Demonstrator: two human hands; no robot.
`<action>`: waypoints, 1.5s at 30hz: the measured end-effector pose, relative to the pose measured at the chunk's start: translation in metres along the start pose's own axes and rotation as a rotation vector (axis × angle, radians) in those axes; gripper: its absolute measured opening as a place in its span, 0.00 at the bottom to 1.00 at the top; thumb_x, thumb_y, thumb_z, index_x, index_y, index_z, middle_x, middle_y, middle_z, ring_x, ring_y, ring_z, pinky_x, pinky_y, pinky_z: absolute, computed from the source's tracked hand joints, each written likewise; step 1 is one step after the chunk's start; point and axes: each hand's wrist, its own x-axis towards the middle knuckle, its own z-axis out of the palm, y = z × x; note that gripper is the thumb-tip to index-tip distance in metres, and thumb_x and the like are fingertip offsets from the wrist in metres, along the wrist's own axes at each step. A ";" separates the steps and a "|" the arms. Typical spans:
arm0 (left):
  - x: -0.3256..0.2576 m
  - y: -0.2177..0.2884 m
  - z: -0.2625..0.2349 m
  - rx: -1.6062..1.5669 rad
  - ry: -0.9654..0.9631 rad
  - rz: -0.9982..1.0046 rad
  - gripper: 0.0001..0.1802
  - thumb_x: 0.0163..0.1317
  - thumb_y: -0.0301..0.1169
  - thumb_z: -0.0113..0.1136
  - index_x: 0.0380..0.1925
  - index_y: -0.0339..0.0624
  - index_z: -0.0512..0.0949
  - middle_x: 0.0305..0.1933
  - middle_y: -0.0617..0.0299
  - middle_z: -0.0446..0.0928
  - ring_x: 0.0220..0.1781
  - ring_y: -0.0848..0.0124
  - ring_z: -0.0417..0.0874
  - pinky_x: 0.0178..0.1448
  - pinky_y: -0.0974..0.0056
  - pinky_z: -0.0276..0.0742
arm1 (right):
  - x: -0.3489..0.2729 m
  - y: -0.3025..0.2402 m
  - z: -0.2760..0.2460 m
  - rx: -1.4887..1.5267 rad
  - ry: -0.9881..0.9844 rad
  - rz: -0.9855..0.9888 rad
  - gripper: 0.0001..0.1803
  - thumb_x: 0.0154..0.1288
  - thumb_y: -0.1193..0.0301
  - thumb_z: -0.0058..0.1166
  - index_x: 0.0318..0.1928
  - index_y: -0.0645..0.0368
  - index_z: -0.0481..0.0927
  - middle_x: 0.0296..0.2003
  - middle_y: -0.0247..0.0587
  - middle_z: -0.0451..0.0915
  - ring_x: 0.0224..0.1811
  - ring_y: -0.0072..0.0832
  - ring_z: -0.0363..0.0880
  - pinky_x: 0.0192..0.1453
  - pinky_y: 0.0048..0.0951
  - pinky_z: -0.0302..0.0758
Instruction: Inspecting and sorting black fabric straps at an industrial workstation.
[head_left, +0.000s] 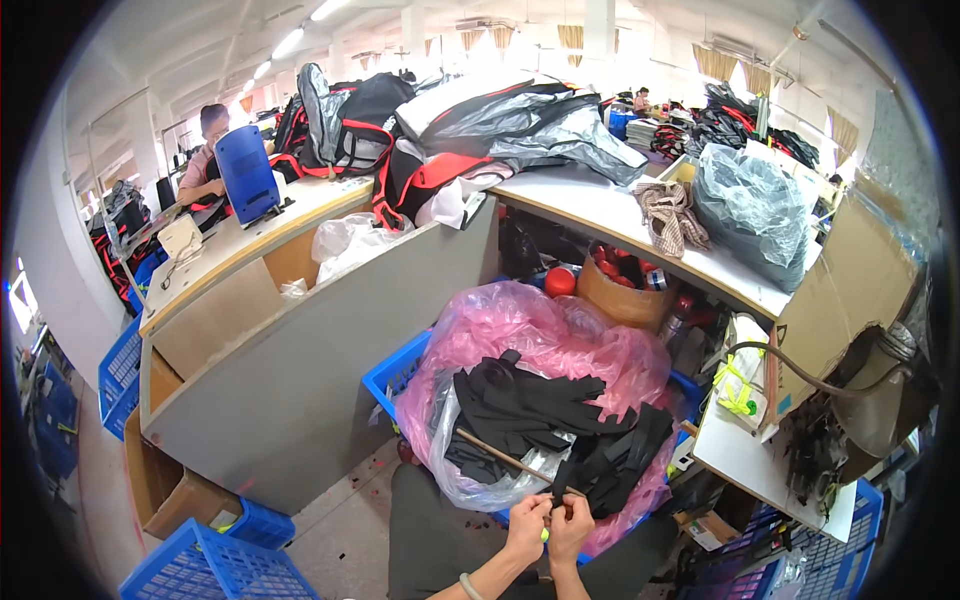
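My left hand and my right hand are close together at the lower middle, fingers closed in a pinch. A short black fabric strip rises between them; both appear to grip its lower end. A bit of bright yellow-green shows by my left fingers, too small to name. Just beyond, a thin brown stick slants over a heap of black fabric strips. The heap lies in pink and clear plastic bags inside a blue crate. My fingers hide part of the strip.
A grey panel stands at the left, with blue crates below. Ahead, a white table bears black, grey and red bags. Under it sits a round carton. A small white table stands close right. A person sits far left.
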 end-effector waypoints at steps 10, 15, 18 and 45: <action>0.005 0.037 -0.030 -0.557 -0.307 -0.601 0.04 0.61 0.26 0.54 0.35 0.39 0.76 0.35 0.62 0.76 0.33 0.72 0.72 0.33 0.68 0.66 | 0.018 -0.010 -0.024 1.325 -0.178 1.042 0.19 0.48 0.87 0.53 0.37 0.55 0.63 0.29 0.40 0.74 0.16 0.18 0.64 0.15 0.19 0.59; -0.003 0.060 -0.009 -0.153 -0.202 -0.437 0.06 0.62 0.30 0.56 0.34 0.38 0.75 0.30 0.65 0.75 0.32 0.75 0.74 0.25 0.70 0.62 | 0.014 0.002 -0.005 0.580 -0.254 0.336 0.15 0.50 0.86 0.52 0.34 0.56 0.65 0.31 0.39 0.77 0.20 0.18 0.71 0.16 0.18 0.64; 0.006 0.047 -0.013 -0.456 -0.055 -0.612 0.06 0.60 0.33 0.60 0.32 0.44 0.75 0.27 0.66 0.73 0.29 0.75 0.72 0.25 0.71 0.61 | 0.021 -0.025 -0.023 0.922 -0.182 0.646 0.15 0.50 0.86 0.53 0.35 0.58 0.66 0.31 0.36 0.76 0.23 0.19 0.73 0.20 0.19 0.67; -0.021 0.077 -0.001 -0.207 -0.294 -0.416 0.09 0.62 0.33 0.57 0.25 0.49 0.70 0.15 0.77 0.59 0.12 0.86 0.55 0.15 0.76 0.48 | 0.027 -0.051 -0.045 1.484 -0.286 1.017 0.20 0.51 0.83 0.51 0.49 0.63 0.71 0.27 0.34 0.71 0.15 0.14 0.62 0.15 0.17 0.57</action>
